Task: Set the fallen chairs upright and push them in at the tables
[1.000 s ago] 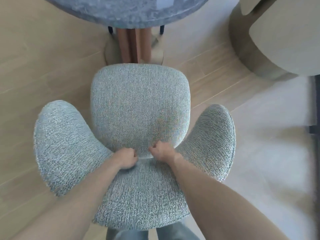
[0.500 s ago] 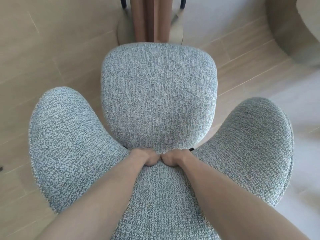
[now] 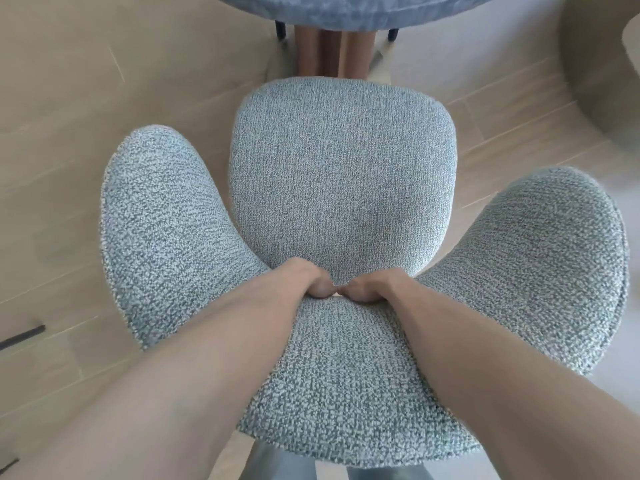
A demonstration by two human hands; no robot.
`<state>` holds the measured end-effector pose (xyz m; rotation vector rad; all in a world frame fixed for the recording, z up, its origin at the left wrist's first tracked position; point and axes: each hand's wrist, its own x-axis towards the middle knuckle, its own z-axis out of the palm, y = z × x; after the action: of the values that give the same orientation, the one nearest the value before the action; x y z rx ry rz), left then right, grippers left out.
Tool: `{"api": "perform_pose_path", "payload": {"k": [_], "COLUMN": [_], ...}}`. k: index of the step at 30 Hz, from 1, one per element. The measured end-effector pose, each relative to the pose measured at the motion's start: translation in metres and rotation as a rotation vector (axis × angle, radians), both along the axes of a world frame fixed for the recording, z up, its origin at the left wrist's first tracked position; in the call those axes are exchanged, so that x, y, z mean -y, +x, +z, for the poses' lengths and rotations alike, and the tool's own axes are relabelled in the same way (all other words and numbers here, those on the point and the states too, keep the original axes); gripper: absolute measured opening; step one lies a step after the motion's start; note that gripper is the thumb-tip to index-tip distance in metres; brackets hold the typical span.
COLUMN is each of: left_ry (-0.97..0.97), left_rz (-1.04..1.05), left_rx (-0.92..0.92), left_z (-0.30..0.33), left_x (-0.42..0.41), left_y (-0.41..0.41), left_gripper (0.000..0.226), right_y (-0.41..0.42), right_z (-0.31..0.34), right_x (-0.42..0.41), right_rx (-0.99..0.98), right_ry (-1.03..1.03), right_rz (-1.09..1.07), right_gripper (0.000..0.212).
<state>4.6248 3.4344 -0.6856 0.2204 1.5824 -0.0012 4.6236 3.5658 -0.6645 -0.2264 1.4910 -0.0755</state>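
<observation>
Wooden flooring is showing between the upright chair (image 3: 341,188) and the table (image 3: 349,10) straight ahead; both hands, left (image 3: 306,280) and right (image 3: 372,284), are gripping its backrest, fingers clenched.

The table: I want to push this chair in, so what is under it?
Under the table: a wooden pedestal and two dark legs. The chair seat hides the floor and pedestal base.

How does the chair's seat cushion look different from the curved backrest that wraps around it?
The flat grey-blue seat cushion has a fine, tight weave; the curved backrest has a coarser, speckled, nubbier one. The seat is a rounded square, while the backrest spreads into two wings. Both hands, left hand and right hand, grip the backrest, not the seat. Both share a blue-grey colour.
</observation>
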Motion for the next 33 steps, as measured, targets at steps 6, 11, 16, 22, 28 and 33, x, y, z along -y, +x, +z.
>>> {"api": "perform_pose_path", "payload": {"k": [6, 11, 16, 22, 28, 33], "left_ry": [0.009, 0.013, 0.0, -0.001, 0.01, 0.048], "left_rz": [0.0, -0.008, -0.022, -0.036, -0.001, 0.002], "left_rx": [-0.036, -0.066, -0.112, -0.112, -0.058, -0.197], "left_z": [-0.022, -0.032, -0.04, -0.042, -0.038, -0.022], "left_x": [0.009, 0.014, 0.018, 0.022, 0.023, 0.019], "left_y": [-0.043, -0.076, -0.105, -0.116, -0.122, -0.124], "left_gripper": [0.055, 0.055, 0.059, 0.063, 0.055, 0.027], "right_y": [-0.043, -0.078, -0.11, -0.124, -0.128, -0.133], "right_z": [-0.02, -0.025, -0.031, -0.029, -0.037, -0.033], "right_x": [0.008, 0.013, 0.015, 0.02, 0.024, 0.021], "right_rx": [-0.08, -0.096, -0.177, -0.158, -0.086, -0.17], "right_ry": [-0.008, 0.002, 0.036, 0.055, 0.109, 0.109], "right_rz": [0.084, 0.113, 0.176, 0.195, 0.079, -0.018], "right_gripper": [0.054, 0.055, 0.061, 0.061, 0.06, 0.052]}}
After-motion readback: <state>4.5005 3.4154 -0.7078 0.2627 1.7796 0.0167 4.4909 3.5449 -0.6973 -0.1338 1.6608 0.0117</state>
